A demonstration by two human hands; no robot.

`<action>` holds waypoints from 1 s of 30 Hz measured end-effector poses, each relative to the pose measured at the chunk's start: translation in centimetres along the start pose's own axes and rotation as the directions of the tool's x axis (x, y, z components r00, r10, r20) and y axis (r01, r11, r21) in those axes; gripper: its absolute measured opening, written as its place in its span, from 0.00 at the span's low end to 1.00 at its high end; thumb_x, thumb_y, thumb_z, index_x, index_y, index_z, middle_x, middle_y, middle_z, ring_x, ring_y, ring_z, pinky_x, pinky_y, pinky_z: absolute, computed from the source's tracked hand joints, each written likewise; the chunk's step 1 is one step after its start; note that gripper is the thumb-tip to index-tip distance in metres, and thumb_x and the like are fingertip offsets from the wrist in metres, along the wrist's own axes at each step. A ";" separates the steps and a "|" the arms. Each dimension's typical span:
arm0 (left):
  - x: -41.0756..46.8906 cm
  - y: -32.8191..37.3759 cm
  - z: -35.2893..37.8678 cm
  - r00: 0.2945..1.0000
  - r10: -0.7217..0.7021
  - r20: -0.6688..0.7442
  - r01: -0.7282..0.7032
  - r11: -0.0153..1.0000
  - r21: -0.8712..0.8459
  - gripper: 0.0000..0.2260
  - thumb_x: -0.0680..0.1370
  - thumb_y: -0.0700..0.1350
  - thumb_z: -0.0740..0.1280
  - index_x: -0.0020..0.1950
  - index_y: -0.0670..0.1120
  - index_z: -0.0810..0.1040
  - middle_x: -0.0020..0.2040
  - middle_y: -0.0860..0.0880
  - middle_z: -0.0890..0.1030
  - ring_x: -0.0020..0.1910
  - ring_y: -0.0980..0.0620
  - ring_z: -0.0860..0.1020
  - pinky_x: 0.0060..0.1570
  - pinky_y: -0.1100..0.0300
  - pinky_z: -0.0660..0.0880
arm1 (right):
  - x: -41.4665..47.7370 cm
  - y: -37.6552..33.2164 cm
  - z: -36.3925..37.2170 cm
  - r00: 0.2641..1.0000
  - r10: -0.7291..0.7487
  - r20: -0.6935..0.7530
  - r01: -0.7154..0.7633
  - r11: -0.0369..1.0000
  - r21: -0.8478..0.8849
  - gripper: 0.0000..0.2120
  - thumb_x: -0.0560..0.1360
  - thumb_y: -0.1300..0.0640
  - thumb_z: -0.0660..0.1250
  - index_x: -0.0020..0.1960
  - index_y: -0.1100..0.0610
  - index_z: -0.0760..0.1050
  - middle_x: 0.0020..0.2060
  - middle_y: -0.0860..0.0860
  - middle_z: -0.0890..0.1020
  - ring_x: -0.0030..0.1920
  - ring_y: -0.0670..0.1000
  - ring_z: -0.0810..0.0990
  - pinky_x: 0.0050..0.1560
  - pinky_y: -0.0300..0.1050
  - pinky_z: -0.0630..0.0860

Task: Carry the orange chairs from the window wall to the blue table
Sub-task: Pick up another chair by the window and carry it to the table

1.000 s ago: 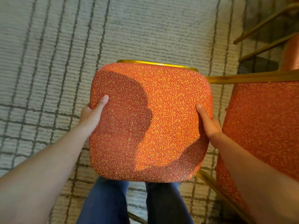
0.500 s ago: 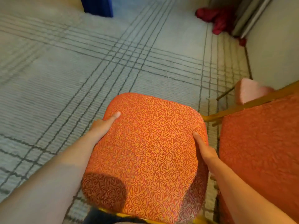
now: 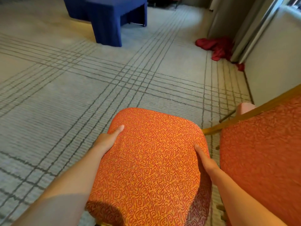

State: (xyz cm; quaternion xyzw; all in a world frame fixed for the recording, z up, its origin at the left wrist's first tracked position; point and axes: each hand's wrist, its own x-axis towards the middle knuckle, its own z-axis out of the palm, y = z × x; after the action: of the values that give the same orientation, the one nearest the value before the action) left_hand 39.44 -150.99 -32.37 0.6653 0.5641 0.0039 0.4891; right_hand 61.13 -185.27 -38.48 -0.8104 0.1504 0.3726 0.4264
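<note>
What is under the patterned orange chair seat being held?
Grey-lined carpet shows around the patterned orange chair seat; a sliver of gold frame peeks below. Its legs and the floor beneath are hidden.

Orange chair (image 3: 149, 168) at 6 o'clock: woven cloth seat, matt, swirl pattern, slightly nubby. Second chair (image 3: 263, 157) at 4 o'clock: same cloth, glossy gold-painted frame, looks metal. Carpet (image 3: 65, 98): matt ribbed pile. Blue table (image 3: 107, 18) at 11 o'clock: matt cloth cover. Red cloth (image 3: 215, 46) at 1 o'clock: crumpled fabric.
</note>
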 end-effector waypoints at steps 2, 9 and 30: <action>0.8 1.1 0.0 1.000 0.007 -0.015 -0.007 1.000 0.016 0.59 0.48 0.85 0.57 0.64 0.43 0.78 0.61 0.41 0.80 0.60 0.43 0.78 0.63 0.50 0.73 | -0.6 -1.1 0.3 1.000 0.002 -0.002 -0.001 1.000 0.029 0.64 0.41 0.17 0.69 0.67 0.57 0.77 0.56 0.58 0.83 0.53 0.59 0.83 0.63 0.56 0.76; 6.4 6.0 0.2 0.999 0.019 0.029 -0.021 0.998 0.063 0.50 0.61 0.80 0.60 0.67 0.41 0.75 0.65 0.39 0.76 0.63 0.41 0.76 0.62 0.53 0.70 | 3.6 -5.7 1.8 1.000 0.012 -0.001 -0.012 0.998 0.061 0.61 0.40 0.17 0.70 0.63 0.55 0.79 0.53 0.57 0.85 0.52 0.59 0.84 0.62 0.57 0.77; 34.4 33.0 0.8 0.984 0.163 0.074 -0.161 0.987 -0.032 0.42 0.70 0.71 0.63 0.68 0.37 0.72 0.66 0.36 0.75 0.64 0.40 0.74 0.61 0.54 0.69 | 17.6 -38.3 6.7 0.988 -0.121 -0.098 0.139 0.969 0.206 0.65 0.41 0.18 0.69 0.69 0.57 0.75 0.63 0.57 0.80 0.58 0.58 0.80 0.66 0.54 0.73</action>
State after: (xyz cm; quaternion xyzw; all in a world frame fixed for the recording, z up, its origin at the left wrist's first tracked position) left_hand 77.03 -121.82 -30.01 0.7021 0.4890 0.0254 0.5170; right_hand 91.42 -155.96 -31.58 -0.7833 0.1535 0.2911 0.5273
